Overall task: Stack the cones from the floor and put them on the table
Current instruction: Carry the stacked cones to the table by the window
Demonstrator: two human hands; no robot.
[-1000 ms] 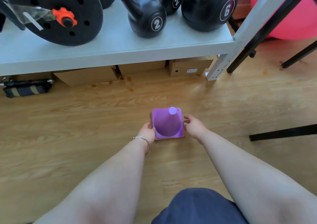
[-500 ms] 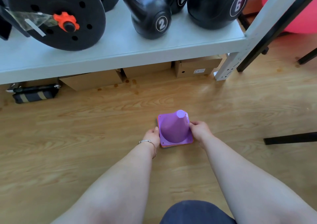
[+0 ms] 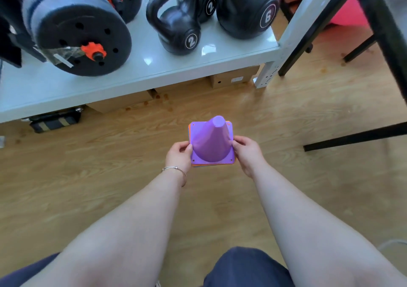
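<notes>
Since a second ago, cone stack [image 3: 211, 142], purple on top, orange edges beneath, apparently risen off the floor [image 3: 88, 176]: left hand [image 3: 178, 154] and right hand [image 3: 246, 152] pinch opposite base edges, keeping it level, below the grey table [image 3: 154, 71].

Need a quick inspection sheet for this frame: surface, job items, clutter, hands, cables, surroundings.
Surface: wood floor; no loose cones seen on it.
Job's things: cone stack, purple on top, orange base edges showing beneath, held upright.
Clutter: kettlebells and weight plates on the grey shelf; cardboard boxes underneath.
Hands: left hand and right hand grip opposite edges of the stack's base.
Cables: possibly one white cable at the lower right edge.
Surroundings: black frame legs, pink ball.
</notes>
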